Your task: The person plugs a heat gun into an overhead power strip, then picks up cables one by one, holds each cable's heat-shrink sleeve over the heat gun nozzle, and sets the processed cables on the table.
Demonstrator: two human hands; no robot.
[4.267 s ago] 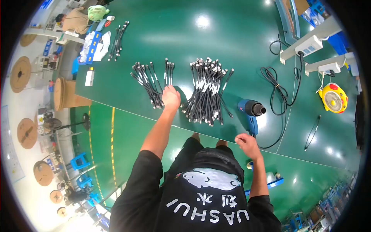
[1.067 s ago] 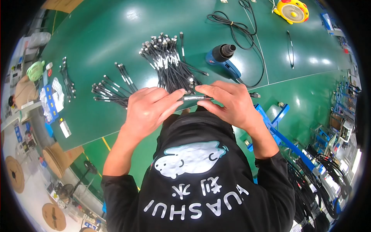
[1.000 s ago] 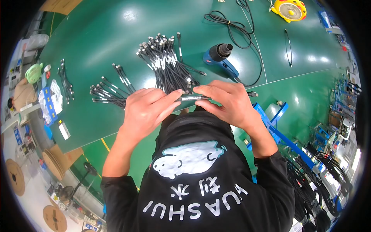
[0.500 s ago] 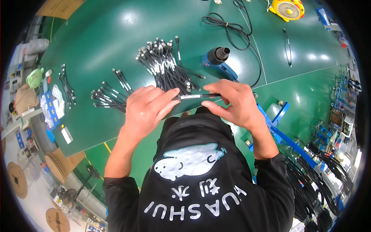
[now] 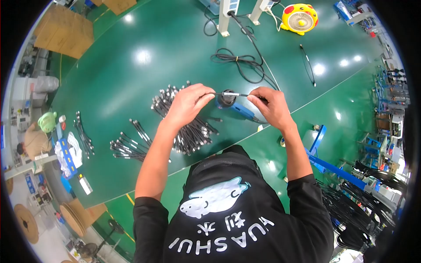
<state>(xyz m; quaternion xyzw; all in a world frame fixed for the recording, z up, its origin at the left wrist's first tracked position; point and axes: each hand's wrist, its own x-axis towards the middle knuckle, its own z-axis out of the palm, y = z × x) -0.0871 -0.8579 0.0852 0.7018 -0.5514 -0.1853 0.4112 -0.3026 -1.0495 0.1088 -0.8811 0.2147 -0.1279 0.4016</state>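
A short black cable (image 5: 239,94) with a white label section is stretched level between my two hands. My left hand (image 5: 189,103) pinches its left end, and my right hand (image 5: 269,105) pinches the other end. Directly under the labelled stretch, as seen from above, is the dark nozzle of a blue heat gun (image 5: 240,110) on the table. Whether the cable touches the nozzle I cannot tell. Below my left hand lies a big pile of short black cables (image 5: 193,133) with metal connectors, partly hidden by my forearm.
Smaller bunches of cables (image 5: 129,147) lie to the left on the green table (image 5: 118,87). A coiled power cord (image 5: 237,59) and a yellow fan (image 5: 300,19) are toward the back. One looped cable (image 5: 308,65) lies at right. A blue metal frame (image 5: 337,168) stands beyond the table's edge.
Both hands have moved forward from the near table edge, bringing the cable over the heat gun's nozzle. The grip is now a fingertip pinch at each end. The camera view has shifted.
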